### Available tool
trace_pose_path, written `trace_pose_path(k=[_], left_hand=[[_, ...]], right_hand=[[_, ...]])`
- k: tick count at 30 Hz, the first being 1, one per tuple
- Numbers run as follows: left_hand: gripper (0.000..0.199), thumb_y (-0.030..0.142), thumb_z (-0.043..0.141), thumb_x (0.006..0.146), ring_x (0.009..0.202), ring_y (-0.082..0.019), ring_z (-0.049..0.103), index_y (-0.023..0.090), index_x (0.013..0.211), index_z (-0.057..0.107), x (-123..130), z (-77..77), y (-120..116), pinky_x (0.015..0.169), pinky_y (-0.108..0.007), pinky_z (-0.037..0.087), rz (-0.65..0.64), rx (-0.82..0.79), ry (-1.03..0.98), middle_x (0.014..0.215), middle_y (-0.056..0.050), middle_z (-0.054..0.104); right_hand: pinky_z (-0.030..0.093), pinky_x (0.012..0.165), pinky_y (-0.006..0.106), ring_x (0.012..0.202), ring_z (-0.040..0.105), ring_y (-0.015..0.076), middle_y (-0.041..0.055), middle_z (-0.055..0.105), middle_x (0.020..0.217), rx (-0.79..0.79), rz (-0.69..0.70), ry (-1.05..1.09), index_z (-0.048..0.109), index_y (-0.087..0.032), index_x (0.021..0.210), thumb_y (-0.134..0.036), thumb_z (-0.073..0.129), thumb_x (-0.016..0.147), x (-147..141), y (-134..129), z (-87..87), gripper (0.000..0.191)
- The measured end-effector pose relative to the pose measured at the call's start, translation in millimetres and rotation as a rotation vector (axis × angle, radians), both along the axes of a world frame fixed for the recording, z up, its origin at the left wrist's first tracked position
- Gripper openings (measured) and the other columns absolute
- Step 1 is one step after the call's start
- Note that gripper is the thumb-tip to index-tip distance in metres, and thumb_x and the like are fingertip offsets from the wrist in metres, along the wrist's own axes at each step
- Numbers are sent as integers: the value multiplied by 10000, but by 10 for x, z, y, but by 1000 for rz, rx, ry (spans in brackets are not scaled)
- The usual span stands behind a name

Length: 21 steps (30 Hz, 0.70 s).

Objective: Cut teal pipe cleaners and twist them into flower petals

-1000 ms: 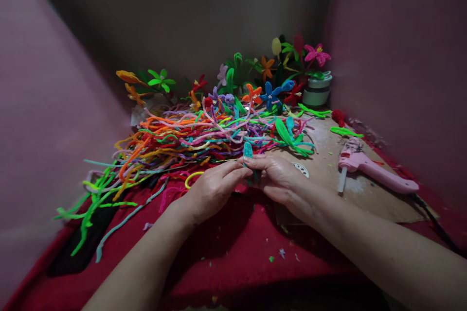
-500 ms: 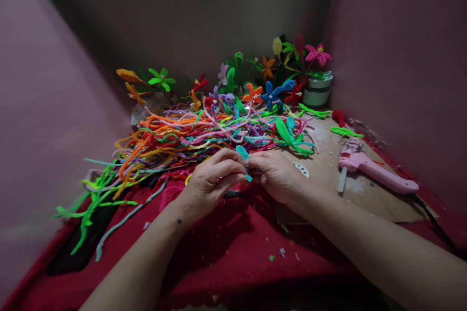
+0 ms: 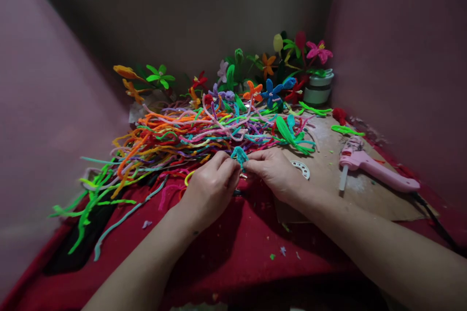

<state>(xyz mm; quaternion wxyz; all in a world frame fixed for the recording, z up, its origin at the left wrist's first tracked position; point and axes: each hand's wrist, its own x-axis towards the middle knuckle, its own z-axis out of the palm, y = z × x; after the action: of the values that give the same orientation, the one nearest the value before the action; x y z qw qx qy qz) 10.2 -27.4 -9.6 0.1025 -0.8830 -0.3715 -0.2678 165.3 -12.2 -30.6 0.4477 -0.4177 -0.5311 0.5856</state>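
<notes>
Between my two hands, just in front of the heap of pipe cleaners, is a small teal pipe-cleaner piece with a pointed, folded top. My left hand pinches its left side, the fingers curled with their tips partly hidden. From the right, my right hand grips it between thumb and forefinger. The lower end of the piece is hidden by the fingertips. Close by on the right lie a bright green looped pipe-cleaner leaf and a white disc with holes.
A pink glue gun rests on a cardboard sheet at right, its cord trailing off. Pipe-cleaner flowers and a pale green pot stand along the back. Under the left strands lies a dark flat object on the red cloth.
The teal piece has turned and now shows a folded, pointed shape instead of a rounded loop. My left hand has rolled inward, its fingers closer to the right hand.
</notes>
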Motion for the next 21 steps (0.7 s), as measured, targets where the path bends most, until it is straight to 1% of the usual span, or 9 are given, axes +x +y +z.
trace_pose_path(k=[3, 7, 9, 11, 13, 15, 17, 19, 21], left_hand=[[173, 163, 411, 866, 634, -117, 499, 147, 774, 557, 21, -6, -48, 555, -220, 408, 61, 25, 118, 758, -43, 524], [176, 101, 392, 843, 625, -146, 467, 142, 764, 544, 52, 32, -137, 536, -250, 407, 94, 46, 289, 743, -54, 508], [181, 83, 382, 837, 627, -150, 462, 142, 774, 541, 54, 47, -154, 539, -255, 416, 93, 42, 311, 737, -54, 503], [178, 84, 377, 844, 633, -140, 467, 144, 803, 539, 41, 51, -141, 542, -243, 424, 61, -2, 272, 743, -46, 496], [150, 95, 396, 852, 677, -126, 497, 146, 865, 537, 17, 49, -106, 570, -225, 441, -16, -67, 156, 796, -44, 507], [135, 112, 447, 845, 803, -127, 536, 155, 944, 530, -6, 53, -67, 665, -227, 468, -87, -137, -12, 908, -59, 528], [171, 126, 505, 822, 920, -142, 545, 172, 985, 526, -18, 65, -36, 757, -253, 478, -120, -219, -211, 1002, -68, 534], [210, 145, 558, 789, 877, -141, 578, 181, 992, 516, -13, 83, -13, 744, -271, 501, -119, -390, -455, 991, -56, 550], [288, 173, 627, 736, 720, -120, 610, 174, 992, 494, 4, 101, 7, 643, -259, 525, -92, -623, -718, 889, -25, 576]], right_hand=[[279, 474, 231, 480, 380, 88, -34, 493, 499, 31, 20, -16, 607, -147, 552, -209, 513, 639, -6, -16, 0, 143], [259, 452, 224, 462, 342, 77, -39, 463, 486, 23, 30, -55, 598, -142, 548, -218, 514, 654, -28, -46, 22, 155], [290, 459, 223, 463, 367, 80, -34, 478, 488, -7, 39, -16, 583, -145, 535, -219, 519, 650, -40, -52, 27, 151], [330, 479, 227, 471, 407, 88, -27, 504, 498, -55, 56, 62, 576, -148, 536, -231, 536, 643, -46, -45, 25, 141], [347, 491, 229, 481, 438, 93, -21, 523, 509, -85, 59, 110, 580, -147, 548, -240, 567, 628, -44, -29, 21, 124], [348, 493, 226, 485, 452, 93, -19, 533, 520, -88, 44, 121, 594, -142, 569, -232, 589, 614, -37, -12, 18, 100], [352, 491, 223, 477, 456, 90, -19, 533, 514, -73, 24, 133, 607, -140, 586, -208, 576, 618, -33, 0, 19, 81], [367, 499, 224, 478, 467, 91, -14, 536, 512, -49, 22, 163, 609, -139, 581, -186, 552, 629, -34, 4, 20, 88], [385, 513, 226, 489, 483, 94, -10, 545, 520, -37, 31, 203, 607, -142, 574, -176, 540, 635, -39, 0, 20, 96]])
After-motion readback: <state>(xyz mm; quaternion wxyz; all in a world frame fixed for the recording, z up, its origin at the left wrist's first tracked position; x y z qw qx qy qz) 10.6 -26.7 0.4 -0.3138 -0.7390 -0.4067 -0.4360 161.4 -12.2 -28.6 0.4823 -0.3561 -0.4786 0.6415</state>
